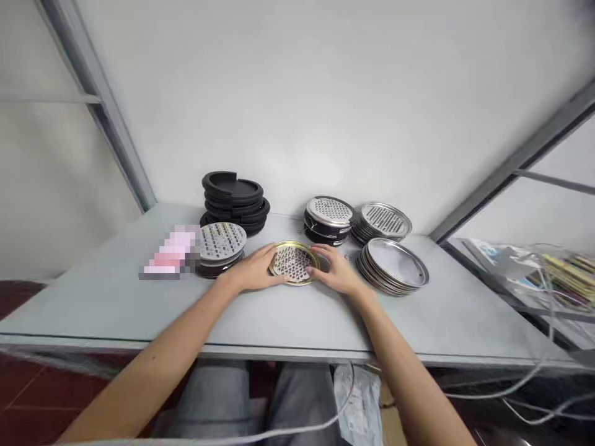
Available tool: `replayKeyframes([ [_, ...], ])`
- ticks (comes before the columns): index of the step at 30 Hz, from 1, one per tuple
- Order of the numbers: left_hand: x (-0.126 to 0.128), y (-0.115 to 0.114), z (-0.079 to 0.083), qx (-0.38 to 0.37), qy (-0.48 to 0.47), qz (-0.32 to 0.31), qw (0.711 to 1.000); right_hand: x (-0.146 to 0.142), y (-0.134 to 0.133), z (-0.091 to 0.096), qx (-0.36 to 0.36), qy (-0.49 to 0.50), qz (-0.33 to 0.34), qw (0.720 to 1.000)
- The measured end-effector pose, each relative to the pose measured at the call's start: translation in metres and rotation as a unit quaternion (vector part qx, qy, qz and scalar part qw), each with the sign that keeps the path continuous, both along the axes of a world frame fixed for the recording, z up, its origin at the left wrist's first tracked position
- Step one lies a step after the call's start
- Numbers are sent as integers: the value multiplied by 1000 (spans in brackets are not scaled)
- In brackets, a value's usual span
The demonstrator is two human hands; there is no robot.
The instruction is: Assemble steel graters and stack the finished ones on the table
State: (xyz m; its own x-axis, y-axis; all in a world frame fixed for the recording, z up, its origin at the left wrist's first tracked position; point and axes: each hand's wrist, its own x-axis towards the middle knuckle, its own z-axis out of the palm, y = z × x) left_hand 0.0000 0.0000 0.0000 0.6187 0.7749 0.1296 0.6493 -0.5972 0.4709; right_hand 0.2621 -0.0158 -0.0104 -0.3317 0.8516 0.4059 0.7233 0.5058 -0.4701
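Note:
In front of me a round metal grater disc (292,262) with a gold-coloured rim lies on or just above the table. My left hand (255,269) grips its left edge, thumb at the near side and fingers at the far side. On the right edge, my right hand (335,270) holds it the same way, its thumb over the perforated face. To the left is a stack topped by a perforated disc (222,241). A pile of plain round metal plates (395,263) stands to the right of my right hand.
Behind stand stacked black rings (233,192), a stack topped with a fine-holed grater disc (330,212) and a pile of slotted discs (385,221). A blurred-out pink item (171,251) lies at left. White cable (344,402) hangs below the table edge (288,352).

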Motion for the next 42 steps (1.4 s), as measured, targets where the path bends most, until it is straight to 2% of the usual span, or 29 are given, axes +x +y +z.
replayKeyframes([
  [4, -1, 1, 0, -2, 5, 7, 1000, -2, 1, -4, -12, 0, 25, 1000],
  [8, -2, 0, 1, -3, 7, 0, 1000, -4, 3, -6, -32, 6, 17, 999],
  [19, 1, -3, 4, 10, -31, -13, 999, -8, 3, -3, -81, 35, -7, 996],
  [26, 1, -4, 7, 8, -19, -13, 1000, -10, 4, 0, -97, 51, 14, 994],
  [31, 8, -10, 10, 49, 14, 43, 998, -11, 2, 2, -92, 60, 26, 994],
  [37, 18, -15, 8, 94, 59, 90, 990, -10, 6, -8, -47, 26, 23, 998],
  [39, 18, -15, 9, 108, 61, 98, 987, -8, 7, -9, -54, 16, 24, 998],
  [42, 17, -14, 13, 119, 50, 127, 983, -3, 5, -4, -101, 7, 33, 994],
])
